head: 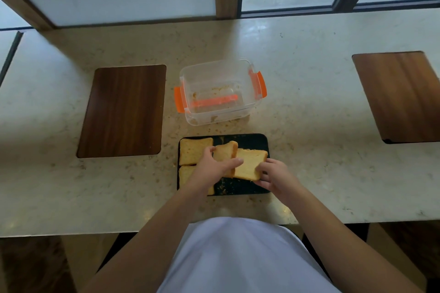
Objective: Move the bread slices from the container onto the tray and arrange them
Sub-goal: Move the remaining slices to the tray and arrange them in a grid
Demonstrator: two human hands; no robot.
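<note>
A clear plastic container point(240, 71) with orange clips stands behind the black tray point(252, 141); it holds only crumbs. One bread slice point(194, 151) lies flat in the tray's far left corner. A second flat slice point(185, 173) lies nearer, partly hidden under my left arm. My left hand point(212, 167) grips a tilted slice point(225, 153) above the tray's middle. My right hand point(273, 175) holds another slice point(250, 165) by its near right edge, and that slice touches the tilted one.
A dark wooden inset point(122, 110) sits in the stone counter left of the container, and another wooden inset point(402, 95) lies at the far right. Crumbs are scattered around the tray. Windows run along the counter's back edge. The counter's near edge is at my waist.
</note>
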